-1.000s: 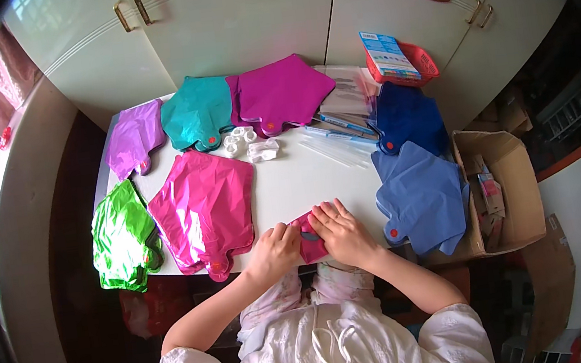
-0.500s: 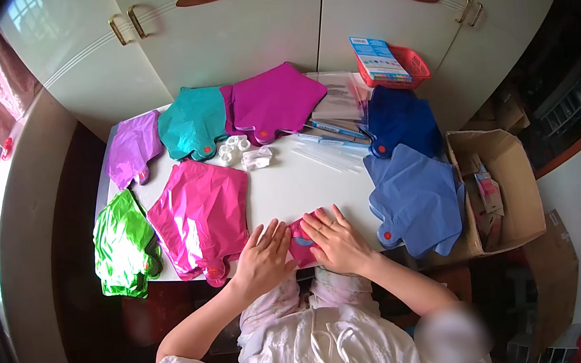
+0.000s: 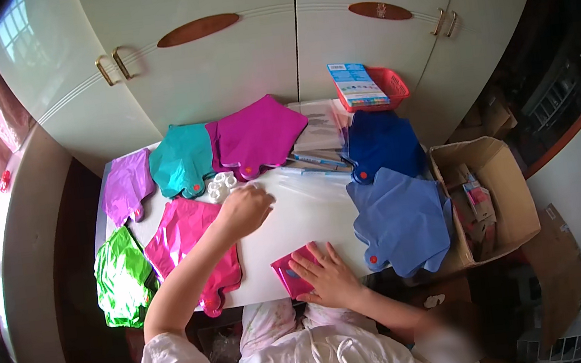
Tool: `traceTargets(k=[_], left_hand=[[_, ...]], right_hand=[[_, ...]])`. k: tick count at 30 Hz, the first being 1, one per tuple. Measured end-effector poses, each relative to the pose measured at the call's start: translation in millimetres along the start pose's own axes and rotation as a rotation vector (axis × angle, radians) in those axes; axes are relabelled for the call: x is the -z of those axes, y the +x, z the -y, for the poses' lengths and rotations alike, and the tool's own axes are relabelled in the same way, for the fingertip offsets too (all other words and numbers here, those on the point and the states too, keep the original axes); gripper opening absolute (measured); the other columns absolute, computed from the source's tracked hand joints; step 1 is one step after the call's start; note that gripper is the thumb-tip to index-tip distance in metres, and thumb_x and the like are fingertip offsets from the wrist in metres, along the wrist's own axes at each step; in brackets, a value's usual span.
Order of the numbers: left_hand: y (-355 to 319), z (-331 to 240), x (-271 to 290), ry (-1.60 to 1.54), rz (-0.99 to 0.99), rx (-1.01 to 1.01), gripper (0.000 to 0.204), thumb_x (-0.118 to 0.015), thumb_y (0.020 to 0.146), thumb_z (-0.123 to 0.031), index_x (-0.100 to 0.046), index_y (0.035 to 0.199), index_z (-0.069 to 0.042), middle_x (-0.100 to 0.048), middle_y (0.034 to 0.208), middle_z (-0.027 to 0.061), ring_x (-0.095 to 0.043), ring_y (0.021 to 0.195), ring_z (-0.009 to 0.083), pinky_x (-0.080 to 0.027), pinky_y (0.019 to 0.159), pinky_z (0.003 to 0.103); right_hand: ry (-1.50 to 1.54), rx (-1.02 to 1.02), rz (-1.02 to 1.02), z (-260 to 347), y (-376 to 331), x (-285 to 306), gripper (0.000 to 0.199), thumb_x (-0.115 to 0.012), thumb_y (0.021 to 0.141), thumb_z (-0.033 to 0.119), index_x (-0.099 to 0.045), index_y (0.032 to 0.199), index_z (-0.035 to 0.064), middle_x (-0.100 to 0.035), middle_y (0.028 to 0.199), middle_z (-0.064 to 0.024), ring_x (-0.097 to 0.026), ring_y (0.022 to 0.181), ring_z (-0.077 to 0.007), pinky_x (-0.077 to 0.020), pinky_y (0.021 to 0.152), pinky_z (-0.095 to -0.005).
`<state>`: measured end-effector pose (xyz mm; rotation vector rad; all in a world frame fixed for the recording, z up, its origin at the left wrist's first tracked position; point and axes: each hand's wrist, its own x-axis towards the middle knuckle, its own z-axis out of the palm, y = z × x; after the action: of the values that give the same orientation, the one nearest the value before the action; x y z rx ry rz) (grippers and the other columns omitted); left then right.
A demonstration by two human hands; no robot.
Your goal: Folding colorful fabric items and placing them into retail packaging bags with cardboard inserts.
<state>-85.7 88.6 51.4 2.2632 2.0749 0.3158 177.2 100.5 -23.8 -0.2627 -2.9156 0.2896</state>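
Observation:
My right hand (image 3: 330, 277) lies with its fingers spread over a small folded pink foil balloon (image 3: 289, 276) at the table's near edge, pressing it flat. Farther forward, my left hand (image 3: 245, 210) is curled with its fingers drawn together, just beside small white rolls (image 3: 221, 186) that look like ribbon or tape. Whatever its fingers hold, if anything, is hidden. Close to my left forearm is a stack of flat hot-pink foil balloons (image 3: 189, 241), partly covered by the arm.
Flat foil balloons surround the white table (image 3: 288, 218): green (image 3: 124, 274), lilac (image 3: 126, 186), teal (image 3: 181, 158), magenta (image 3: 263, 135), navy (image 3: 381, 143) and slate blue (image 3: 405, 218). Clear straws (image 3: 316, 182) lie mid-back. A red basket (image 3: 391, 85) stands behind; a cardboard box (image 3: 518, 204) sits right.
My left hand has left the folded pink balloon and reached forward and left to the small white items, its fingers now curled. My right hand stays on the balloon. The view has shifted.

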Motion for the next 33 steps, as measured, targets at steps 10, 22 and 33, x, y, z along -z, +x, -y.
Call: traceTargets(k=[10,22,33], left_hand=[[111,45,-61,0.071,-0.158,-0.191,0.011,-0.064,0.077,-0.016,-0.065,0.074,-0.005,-0.059,0.082,0.008,-0.057,0.088,0.0276,-0.047,0.076,0.04],[141,53,-39,-0.184,0.236,-0.055,0.015,-0.071,0.072,-0.018,-0.072,0.084,-0.008,-0.068,0.081,0.0095,-0.065,0.08,0.027,-0.05,0.073,0.037],[159,65,-23,-0.248,0.387,-0.185,0.021,-0.071,0.071,-0.024,-0.073,0.086,-0.01,-0.07,0.085,0.0065,-0.067,0.079,0.0213,-0.051,0.073,0.034]], right_hand=[[0.012,-0.012,-0.014,-2,0,4,0.075,-0.05,0.083,0.06,-0.037,0.14,0.0132,-0.035,0.145,-0.0058,-0.027,0.135,-0.0347,-0.0229,0.103,-0.0625],[0.049,-0.027,-0.009,-4,3,6,0.075,-0.053,0.081,0.06,-0.039,0.139,0.0143,-0.036,0.145,-0.0051,-0.027,0.136,-0.0334,-0.0229,0.103,-0.0629],[0.069,-0.033,-0.006,-3,4,8,0.075,-0.055,0.081,0.06,-0.04,0.139,0.0148,-0.036,0.145,-0.0039,-0.029,0.135,-0.0317,-0.0221,0.105,-0.0616]])
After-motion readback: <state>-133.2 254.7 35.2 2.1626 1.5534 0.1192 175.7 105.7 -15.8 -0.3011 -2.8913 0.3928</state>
